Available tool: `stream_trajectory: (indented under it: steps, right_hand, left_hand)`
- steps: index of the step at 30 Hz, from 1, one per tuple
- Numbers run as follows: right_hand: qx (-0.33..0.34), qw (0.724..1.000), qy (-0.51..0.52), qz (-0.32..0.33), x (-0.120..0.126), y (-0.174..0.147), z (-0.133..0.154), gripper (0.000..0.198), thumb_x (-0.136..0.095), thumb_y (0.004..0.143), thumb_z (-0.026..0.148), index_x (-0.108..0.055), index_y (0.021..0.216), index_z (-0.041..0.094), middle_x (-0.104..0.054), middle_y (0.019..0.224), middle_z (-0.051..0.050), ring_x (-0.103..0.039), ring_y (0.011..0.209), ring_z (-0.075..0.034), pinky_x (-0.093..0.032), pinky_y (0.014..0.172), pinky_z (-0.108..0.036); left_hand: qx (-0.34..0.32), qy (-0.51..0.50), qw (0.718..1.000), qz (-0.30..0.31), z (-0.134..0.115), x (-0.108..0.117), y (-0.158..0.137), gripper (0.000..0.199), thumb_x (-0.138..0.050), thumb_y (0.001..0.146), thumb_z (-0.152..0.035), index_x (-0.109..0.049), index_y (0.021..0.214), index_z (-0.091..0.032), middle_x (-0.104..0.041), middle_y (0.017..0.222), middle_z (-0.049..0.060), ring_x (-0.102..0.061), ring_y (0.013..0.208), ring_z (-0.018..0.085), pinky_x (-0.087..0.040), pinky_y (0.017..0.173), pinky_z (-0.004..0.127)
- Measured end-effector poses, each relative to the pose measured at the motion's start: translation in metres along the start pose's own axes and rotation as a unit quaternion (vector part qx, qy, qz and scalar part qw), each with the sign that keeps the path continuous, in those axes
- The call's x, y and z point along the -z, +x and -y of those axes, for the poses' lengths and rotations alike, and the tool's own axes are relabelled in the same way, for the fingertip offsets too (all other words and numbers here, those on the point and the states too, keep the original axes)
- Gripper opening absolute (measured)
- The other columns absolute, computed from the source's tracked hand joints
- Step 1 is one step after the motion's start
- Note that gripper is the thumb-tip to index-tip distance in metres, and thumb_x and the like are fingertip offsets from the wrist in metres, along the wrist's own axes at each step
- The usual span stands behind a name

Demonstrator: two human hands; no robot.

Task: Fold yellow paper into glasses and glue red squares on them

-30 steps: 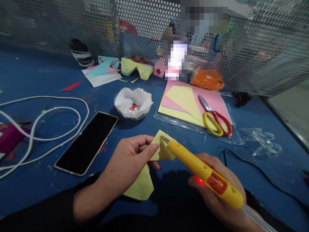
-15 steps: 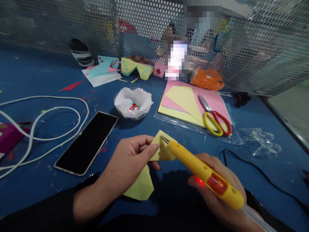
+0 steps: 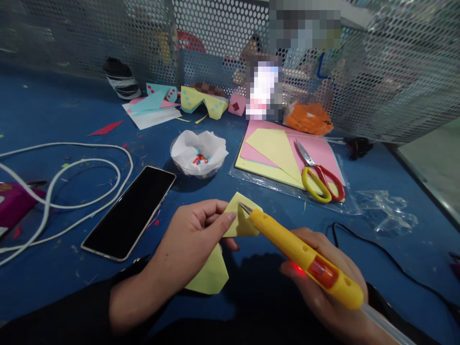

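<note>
My left hand (image 3: 196, 235) pinches a folded piece of yellow paper (image 3: 244, 225) between thumb and fingers. Its upper end sticks out past my fingertips, and a lower flap (image 3: 212, 275) shows beneath the hand. My right hand (image 3: 323, 273) is wrapped round a yellow hot glue gun (image 3: 283, 237) with a thin metal nozzle, a red window and a clear stick at its rear. The nozzle tip is at the upper part of the paper, where a small mark shows; whether it touches cannot be made out. A red light glows by my right fingertip.
A black phone (image 3: 129, 213) and white cable (image 3: 86, 143) lie left. A paper-lined bowl (image 3: 199, 165) holds colored scraps. Scissors (image 3: 316, 172) rest on paper sheets (image 3: 258, 124). Yellow paper glasses (image 3: 204, 101) and an orange item (image 3: 309, 117) stand near the mesh panel (image 3: 223, 28). A black cord (image 3: 381, 244) runs right.
The paper in my left hand has shifted very slightly upward. A small mark now shows beside the nozzle tip. Both hands keep their holds.
</note>
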State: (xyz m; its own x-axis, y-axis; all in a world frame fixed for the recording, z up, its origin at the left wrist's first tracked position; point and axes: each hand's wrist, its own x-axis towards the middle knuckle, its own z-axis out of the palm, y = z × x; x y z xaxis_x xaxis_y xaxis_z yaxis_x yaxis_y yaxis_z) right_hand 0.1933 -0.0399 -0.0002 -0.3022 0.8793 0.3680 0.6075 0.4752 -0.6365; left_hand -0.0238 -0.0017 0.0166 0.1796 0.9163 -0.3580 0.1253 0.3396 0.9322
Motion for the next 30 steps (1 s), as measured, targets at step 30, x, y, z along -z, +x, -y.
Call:
stream_trajectory:
  steps: [30]
  right_hand:
    - [-0.176,0.968,0.112,-0.14,0.025,0.009,-0.014,0.028,-0.051,0.096,0.043,-0.066,0.089,0.02,-0.061,0.07,0.0,-0.056,0.057,-0.012,-0.047,0.052,-0.026]
  left_hand:
    - [0.058,-0.03,0.997,-0.029,0.006,0.003,-0.001,0.039,-0.069,0.08,-0.048,-0.071,0.105,-0.018,-0.072,0.057,0.005,-0.048,0.035,0.008,-0.034,0.035,0.015]
